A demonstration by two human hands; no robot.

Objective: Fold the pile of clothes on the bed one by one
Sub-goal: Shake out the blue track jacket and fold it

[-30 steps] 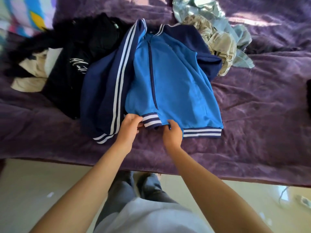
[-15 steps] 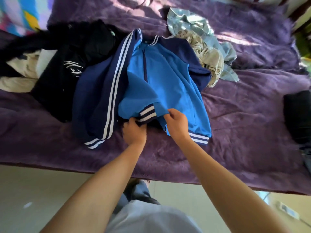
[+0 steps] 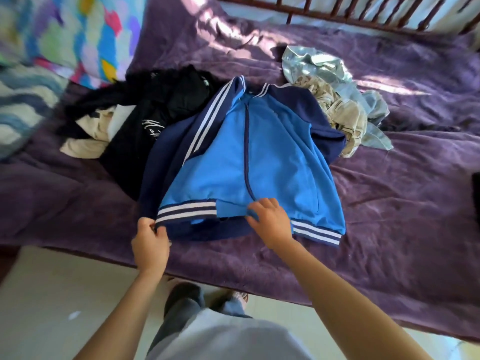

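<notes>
A blue zip jacket (image 3: 272, 165) with navy sleeves and white stripes lies front up on the purple bed cover (image 3: 402, 203). My left hand (image 3: 150, 242) pinches the left corner of its striped hem. At the middle of the hem, by the zip's lower end, my right hand (image 3: 270, 222) grips the blue fabric. A pile of black and cream clothes (image 3: 145, 120) sits left of the jacket, partly under its sleeve. Crumpled pale blue and beige clothes (image 3: 337, 100) lie at its upper right.
A colourful patterned quilt (image 3: 65, 35) and a blue and white one (image 3: 20, 105) lie at the far left. A wooden slatted headboard (image 3: 363, 11) runs along the back. A dark item (image 3: 476, 193) shows at the right edge. Pale floor (image 3: 65, 294) lies below the bed's near edge.
The left front panel has been spread out to the left, so the jacket lies wider. My left hand moved left to the hem's corner; my right hand stayed at the middle.
</notes>
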